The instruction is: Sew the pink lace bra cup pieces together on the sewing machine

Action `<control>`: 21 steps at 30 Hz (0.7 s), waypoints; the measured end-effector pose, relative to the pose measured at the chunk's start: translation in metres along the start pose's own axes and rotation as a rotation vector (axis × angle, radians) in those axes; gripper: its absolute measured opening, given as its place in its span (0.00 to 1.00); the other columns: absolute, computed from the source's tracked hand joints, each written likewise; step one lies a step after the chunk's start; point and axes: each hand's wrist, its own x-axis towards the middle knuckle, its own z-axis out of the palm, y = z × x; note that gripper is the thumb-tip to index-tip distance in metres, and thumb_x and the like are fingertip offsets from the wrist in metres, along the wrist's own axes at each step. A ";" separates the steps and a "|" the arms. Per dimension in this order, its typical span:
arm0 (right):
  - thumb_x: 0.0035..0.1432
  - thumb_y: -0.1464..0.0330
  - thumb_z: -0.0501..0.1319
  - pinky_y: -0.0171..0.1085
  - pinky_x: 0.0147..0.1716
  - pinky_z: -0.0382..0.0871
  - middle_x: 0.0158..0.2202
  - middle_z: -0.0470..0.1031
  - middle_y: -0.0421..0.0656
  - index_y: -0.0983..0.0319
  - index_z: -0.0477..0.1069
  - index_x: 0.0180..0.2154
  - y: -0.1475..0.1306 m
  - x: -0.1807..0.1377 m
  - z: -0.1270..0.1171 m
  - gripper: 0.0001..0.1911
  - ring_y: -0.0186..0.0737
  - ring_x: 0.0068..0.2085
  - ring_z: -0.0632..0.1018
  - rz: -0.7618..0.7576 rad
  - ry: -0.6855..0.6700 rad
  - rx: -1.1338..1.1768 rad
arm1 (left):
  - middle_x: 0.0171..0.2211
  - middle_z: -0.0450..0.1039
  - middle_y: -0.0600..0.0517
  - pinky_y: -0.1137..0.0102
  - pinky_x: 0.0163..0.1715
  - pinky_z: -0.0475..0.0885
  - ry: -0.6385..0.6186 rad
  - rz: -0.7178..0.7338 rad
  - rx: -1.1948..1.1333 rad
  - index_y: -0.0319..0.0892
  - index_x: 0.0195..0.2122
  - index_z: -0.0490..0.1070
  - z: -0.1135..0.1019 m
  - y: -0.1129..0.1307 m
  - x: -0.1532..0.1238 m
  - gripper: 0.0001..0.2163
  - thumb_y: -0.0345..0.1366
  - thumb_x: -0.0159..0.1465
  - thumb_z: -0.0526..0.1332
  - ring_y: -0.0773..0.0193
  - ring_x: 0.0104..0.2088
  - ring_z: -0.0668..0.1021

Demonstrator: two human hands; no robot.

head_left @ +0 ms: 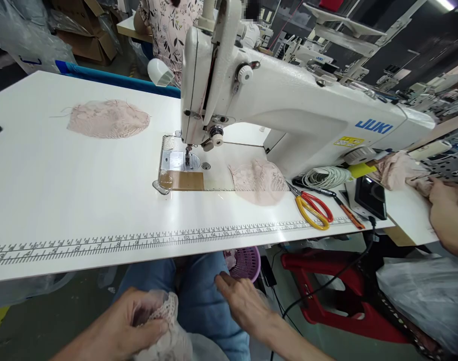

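Observation:
Low in front of my lap, my left hand [133,323] is closed around a bunched piece of pale pink lace fabric [166,333]. My right hand [246,303] hovers over my right knee, fingers stretched forward; I see nothing in it, though its palm side is hidden. Above both hands, the white sewing machine [307,100] stands on the table, its presser foot [188,155] over the metal plate. One pink lace piece [108,119] lies flat left of the machine. Another lace piece [259,181] lies under the machine's arm, right of the needle.
Red-and-yellow-handled scissors [313,210], a coil of white cord [326,177] and a dark phone-like device [369,195] lie at the right. A ruler strip [161,239] runs along the table's front edge. Below are a purple basket [249,263] and red stool [337,291]. Another person's arm [449,215] reaches in.

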 end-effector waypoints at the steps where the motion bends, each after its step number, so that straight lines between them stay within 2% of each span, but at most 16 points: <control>1: 0.39 0.88 0.49 0.36 0.22 0.48 0.34 0.74 0.46 0.64 0.67 0.38 0.004 -0.005 -0.001 0.25 0.37 0.25 0.70 0.020 0.005 0.006 | 0.19 0.49 0.59 0.72 0.21 0.46 0.017 -0.021 -0.024 0.42 0.21 0.60 -0.001 -0.003 0.001 0.24 0.58 0.58 0.61 0.70 0.21 0.53; 3: 0.49 0.87 0.51 0.35 0.24 0.51 0.38 0.75 0.45 0.62 0.69 0.42 0.003 -0.013 -0.011 0.22 0.37 0.29 0.73 0.012 0.033 0.088 | 0.19 0.48 0.60 0.72 0.20 0.45 0.023 -0.076 -0.072 0.42 0.22 0.60 -0.001 -0.009 0.004 0.25 0.60 0.57 0.62 0.71 0.21 0.51; 6: 0.65 0.75 0.55 0.32 0.28 0.59 0.36 0.74 0.41 0.60 0.70 0.41 -0.019 -0.013 -0.029 0.07 0.35 0.32 0.75 -0.073 0.174 0.452 | 0.20 0.49 0.60 0.72 0.20 0.44 0.006 -0.066 -0.099 0.41 0.25 0.63 0.000 -0.012 0.007 0.24 0.59 0.57 0.62 0.71 0.21 0.51; 8: 0.67 0.69 0.57 0.30 0.31 0.63 0.33 0.74 0.40 0.61 0.71 0.38 -0.036 -0.006 -0.034 0.06 0.33 0.33 0.75 -0.141 0.297 0.677 | 0.20 0.49 0.60 0.72 0.20 0.44 0.008 -0.040 -0.072 0.40 0.26 0.63 0.002 -0.012 0.007 0.24 0.59 0.59 0.60 0.71 0.21 0.51; 10: 0.66 0.67 0.58 0.30 0.32 0.65 0.34 0.73 0.41 0.62 0.71 0.38 -0.049 0.002 -0.033 0.06 0.34 0.34 0.75 -0.198 0.392 0.755 | 0.21 0.48 0.59 0.71 0.21 0.45 0.034 -0.018 -0.020 0.40 0.26 0.63 0.003 -0.012 0.006 0.24 0.59 0.60 0.59 0.70 0.22 0.51; 16: 0.67 0.68 0.54 0.31 0.27 0.63 0.32 0.71 0.41 0.62 0.67 0.38 -0.064 0.015 -0.016 0.06 0.35 0.31 0.74 -0.250 0.540 0.580 | 0.23 0.48 0.58 0.71 0.22 0.46 0.109 0.031 0.084 0.41 0.24 0.61 0.005 -0.021 0.005 0.24 0.60 0.61 0.56 0.69 0.24 0.52; 21: 0.64 0.73 0.50 0.34 0.26 0.60 0.32 0.69 0.41 0.61 0.61 0.36 -0.066 0.014 -0.012 0.04 0.37 0.28 0.72 -0.192 0.478 0.316 | 0.22 0.48 0.58 0.71 0.22 0.46 0.109 0.009 0.047 0.42 0.24 0.60 0.008 -0.019 0.006 0.25 0.61 0.60 0.57 0.69 0.24 0.52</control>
